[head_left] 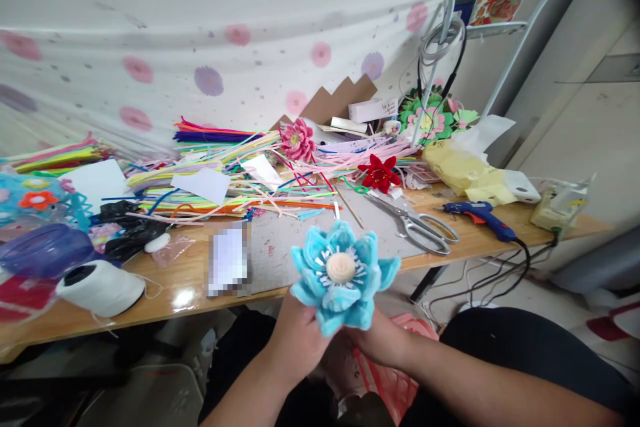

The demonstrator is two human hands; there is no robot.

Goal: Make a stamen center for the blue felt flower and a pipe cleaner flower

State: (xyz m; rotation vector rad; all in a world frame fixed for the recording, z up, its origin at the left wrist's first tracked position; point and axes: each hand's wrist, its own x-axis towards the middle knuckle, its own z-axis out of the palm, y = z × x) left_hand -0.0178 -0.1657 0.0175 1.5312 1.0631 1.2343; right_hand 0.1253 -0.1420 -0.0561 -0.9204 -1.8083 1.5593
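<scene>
A light-blue fuzzy pipe-cleaner flower (370, 307), with a round beige centre and a ring of pale fringe, faces me in front of the table's near edge. My left hand (300, 333) is closed beneath its left side. From the right, my right hand (377, 339) also grips it below the petals. Most fingers of both hands are hidden behind the bloom, as is any stem. Beyond the flower, a grey cutting mat (280, 240) lies on the wooden table (175, 280). Large scissors (420, 225) rest on the mat's right part.
A blue glue gun (480, 213) with its cord lies at the right. Bundles of pipe cleaners (220, 137), a red flower (380, 173) and a pink flower (298, 140) fill the back. White thread (103, 288) stands at the left edge; a pink plastic basket (390, 380) is below.
</scene>
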